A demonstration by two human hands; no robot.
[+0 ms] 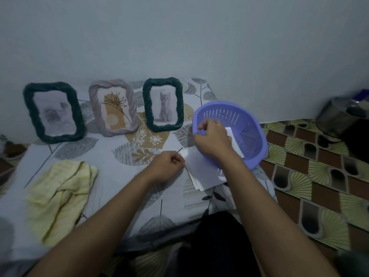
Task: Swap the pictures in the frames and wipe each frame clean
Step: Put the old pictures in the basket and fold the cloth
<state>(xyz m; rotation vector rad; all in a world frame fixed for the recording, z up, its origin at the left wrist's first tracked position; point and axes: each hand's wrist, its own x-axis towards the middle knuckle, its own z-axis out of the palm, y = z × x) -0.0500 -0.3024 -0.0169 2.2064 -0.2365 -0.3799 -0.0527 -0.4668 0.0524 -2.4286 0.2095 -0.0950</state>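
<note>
Our left hand (166,166) is pinching the stacked prints (207,176) steady; our right hand (213,139) is gripping a sheet (237,148) inside the basket (253,124).

Bed (111,176), seemingly: frames (113,107), cloth (60,198), basket (249,136), papers (205,172).

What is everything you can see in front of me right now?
Left frame: one, dark green, against wall.
Middle frame: one, mauve, flower picture.
Right frame: one, dark green, cat picture.
Cloth: one, yellow, left.
Basket: one, purple, right.
White sheets: several, under and inside basket.
Bedsheet: one, leaf-patterned, under frames.
Mat: one, fan-patterned, right.
Pot: one, metal, far right.
Left hand: curled at sheets' edge.
Right hand: holding sheet inside basket.
</note>
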